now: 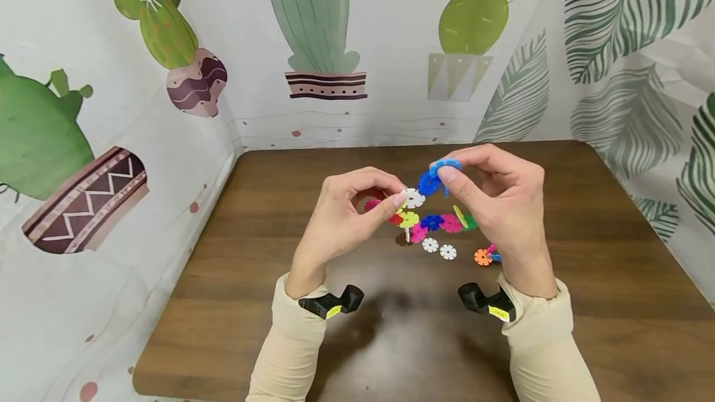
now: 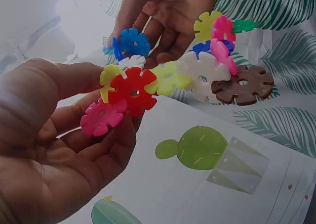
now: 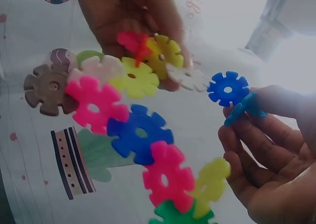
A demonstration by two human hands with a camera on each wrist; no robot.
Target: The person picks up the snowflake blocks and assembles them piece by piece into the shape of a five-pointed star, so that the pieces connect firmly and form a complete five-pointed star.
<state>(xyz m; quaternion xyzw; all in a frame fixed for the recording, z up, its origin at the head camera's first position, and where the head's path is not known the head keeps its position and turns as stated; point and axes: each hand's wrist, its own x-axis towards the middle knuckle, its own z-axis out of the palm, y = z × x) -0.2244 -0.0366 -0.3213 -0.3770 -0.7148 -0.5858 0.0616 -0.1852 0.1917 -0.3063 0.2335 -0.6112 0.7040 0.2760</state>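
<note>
My left hand (image 1: pixel 352 209) pinches a chain of flower-shaped plastic linking discs near its white disc (image 1: pixel 413 198). Red (image 2: pixel 132 92), pink (image 2: pixel 102 116) and yellow discs cluster by its fingertips. From there the chain runs through a brown disc (image 3: pixel 51 89), a blue disc (image 3: pixel 140 134) and a pink disc (image 3: pixel 169 177) to a green disc (image 3: pixel 182 214). Between thumb and fingers, my right hand (image 1: pixel 497 194) holds a light blue disc (image 1: pixel 445 165) joined to a dark blue disc (image 1: pixel 429 183). That dark blue disc is right at the white disc's edge.
Two loose white discs (image 1: pixel 447 252) lie on the brown wooden table (image 1: pixel 251 321) below the hands. An orange disc (image 1: pixel 483 257), with pink and blue pieces beside it, lies near the right wrist. A cactus-print cloth (image 1: pixel 391 116) surrounds the table's back and sides.
</note>
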